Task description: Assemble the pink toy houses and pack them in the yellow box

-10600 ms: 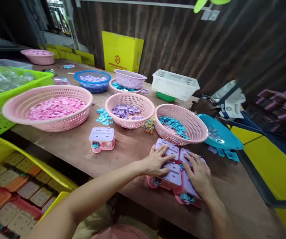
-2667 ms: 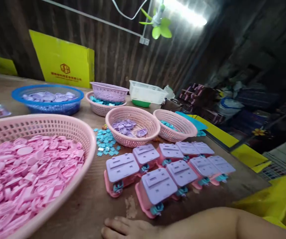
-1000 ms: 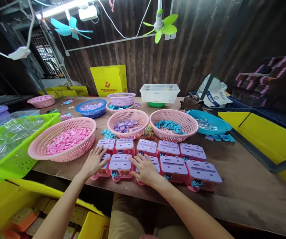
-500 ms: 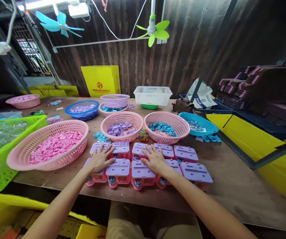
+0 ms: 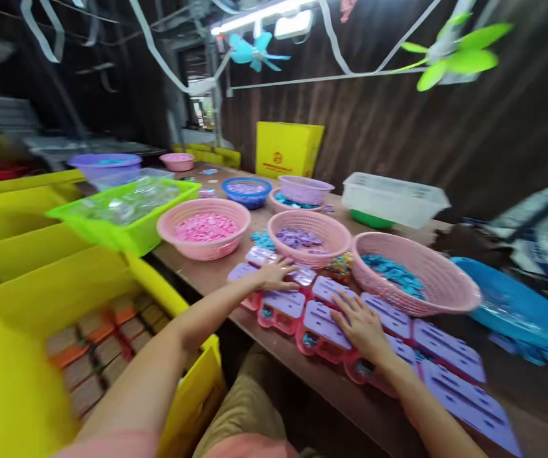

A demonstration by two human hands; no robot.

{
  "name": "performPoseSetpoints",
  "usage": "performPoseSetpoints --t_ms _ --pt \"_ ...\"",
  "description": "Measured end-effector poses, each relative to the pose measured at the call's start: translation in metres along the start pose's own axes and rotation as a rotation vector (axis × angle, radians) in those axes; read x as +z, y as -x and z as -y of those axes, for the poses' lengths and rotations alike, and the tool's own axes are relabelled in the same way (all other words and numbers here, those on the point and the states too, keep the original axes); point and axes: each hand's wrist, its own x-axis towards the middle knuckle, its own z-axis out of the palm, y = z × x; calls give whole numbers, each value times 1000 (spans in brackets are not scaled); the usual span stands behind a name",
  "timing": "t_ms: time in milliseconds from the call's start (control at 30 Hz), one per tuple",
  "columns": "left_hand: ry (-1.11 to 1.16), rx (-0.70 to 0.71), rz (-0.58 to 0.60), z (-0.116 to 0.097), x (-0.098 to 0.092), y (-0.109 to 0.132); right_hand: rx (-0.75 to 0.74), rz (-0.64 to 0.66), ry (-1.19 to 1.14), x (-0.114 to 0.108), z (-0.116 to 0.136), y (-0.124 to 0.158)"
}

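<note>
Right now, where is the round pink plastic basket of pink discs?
Head view: the pink disc basket sits left of centre, between the green plastic crate and the pink basket of purple pieces.

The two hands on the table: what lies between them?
Purple-lidded pink cases, packed side by side, lie between the left hand and the right hand, seen in the head view.

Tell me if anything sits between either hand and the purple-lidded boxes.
Nothing visible. The left hand lies flat on the boxes at the rows' left end; the right hand rests directly on boxes further along.

Wooden table (image 5: pixel 219 278) — baskets (image 5: pixel 205 249), lilac-lidded cases (image 5: pixel 284 304)
</note>
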Motion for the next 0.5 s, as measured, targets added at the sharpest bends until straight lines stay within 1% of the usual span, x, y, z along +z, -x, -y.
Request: performPoseSetpoints --t_ms 33,100,133,200,267,333,367,433,500 --pt "15 -8 37 -2 2 -4 -8 -26 24 5 -3 -2" --pt "32 -16 69 -2 6 -8 -34 -70 60 14 -10 -7" --pt "33 -13 72 -1 6 -8 -46 -81 70 18 -12 -9" --pt "15 -6 37 -1 6 -6 -51 -82 75 20 -13 -10" --pt "-15 -45 -49 0 3 -3 -43 -68 69 15 -11 -7" --pt "-36 -145 -126 5 -2 -2 -27 -41 57 7 -4 -2" --pt "-41 -200 -138 8 -4 -3 -14 -23 48 2 -1 0" --pt "-44 -247 -79 17 -6 -8 7 10 20 -4 6 2" --pt "-44 -211 -35 23 -6 -12 24 24 -16 -8 10 3"
